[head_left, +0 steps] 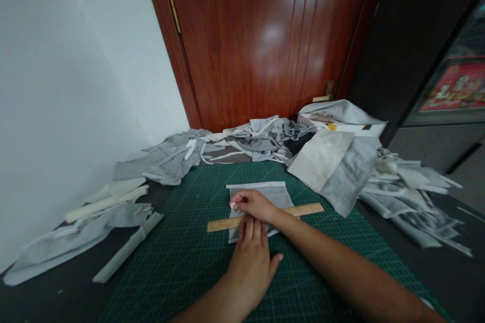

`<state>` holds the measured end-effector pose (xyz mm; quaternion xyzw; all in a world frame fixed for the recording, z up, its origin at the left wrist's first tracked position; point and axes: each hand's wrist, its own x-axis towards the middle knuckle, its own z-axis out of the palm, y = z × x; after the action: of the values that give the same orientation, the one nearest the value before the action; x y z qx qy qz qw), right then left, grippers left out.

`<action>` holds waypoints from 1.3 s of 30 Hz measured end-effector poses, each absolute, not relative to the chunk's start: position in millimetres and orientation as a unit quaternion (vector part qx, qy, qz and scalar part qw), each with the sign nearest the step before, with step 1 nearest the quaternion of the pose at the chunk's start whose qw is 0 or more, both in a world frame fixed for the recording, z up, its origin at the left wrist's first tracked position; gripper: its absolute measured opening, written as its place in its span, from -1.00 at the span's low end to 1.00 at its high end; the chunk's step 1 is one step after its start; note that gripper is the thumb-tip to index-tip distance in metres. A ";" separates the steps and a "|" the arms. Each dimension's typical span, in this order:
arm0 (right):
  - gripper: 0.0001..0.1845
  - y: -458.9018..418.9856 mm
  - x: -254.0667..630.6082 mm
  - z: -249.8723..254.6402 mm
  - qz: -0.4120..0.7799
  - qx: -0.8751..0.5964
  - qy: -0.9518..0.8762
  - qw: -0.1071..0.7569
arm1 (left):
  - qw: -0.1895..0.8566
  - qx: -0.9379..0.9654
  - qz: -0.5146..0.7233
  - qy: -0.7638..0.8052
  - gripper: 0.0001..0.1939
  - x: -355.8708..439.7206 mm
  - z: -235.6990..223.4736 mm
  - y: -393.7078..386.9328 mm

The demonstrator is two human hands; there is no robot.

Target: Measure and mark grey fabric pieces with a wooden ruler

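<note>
A reddish-brown wooden door (242, 35) stands behind a green gridded cutting mat (182, 262). On the mat lies a grey, roughly rectangular fabric piece (273, 194), crossed at a slant by a long, straight, yellowish wooden ruler (310, 208). The left hand (250, 262) is open, fingertips pressing the ruler rather than gripping it; the right hand (255, 204) is closed in a pinch on a small pinkish-white object (233, 206) (too small to identify). Even, spread pressure should keep the ruler from pivoting, with the cloth flat and the right fingers light enough not to drag it. Count: one door, one mat, one fabric piece beneath one ruler, two hands, one pinched object.
</note>
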<state>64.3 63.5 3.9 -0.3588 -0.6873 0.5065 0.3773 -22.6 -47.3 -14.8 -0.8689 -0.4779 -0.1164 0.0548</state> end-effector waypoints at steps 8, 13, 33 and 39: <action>-0.94 60.0 66.2 -7.8 0.530 -0.377 -0.655 0.383 | 0.076 -0.842 -0.047 -0.531 -0.37 -24.3 -0.5 -50.9; -0.90 61.1 62.1 -7.8 0.484 -0.387 -0.698 0.359 | 0.078 -0.825 -0.014 -0.559 -0.38 -18.6 1.0 -55.9; -0.89 52.9 55.6 6.6 0.367 -0.422 -0.770 0.309 | 0.176 -0.819 -0.004 -0.546 -0.34 -14.6 3.7 -56.3; -0.90 56.9 56.1 3.3 0.388 -0.405 -0.768 0.309 | 0.207 -0.814 0.017 -0.543 -0.33 -14.1 7.1 -56.4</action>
<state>56.1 56.9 3.3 -0.4051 -0.7681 0.3876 0.3094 -14.1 -56.4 7.1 -0.8135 -0.5433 0.0167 0.2068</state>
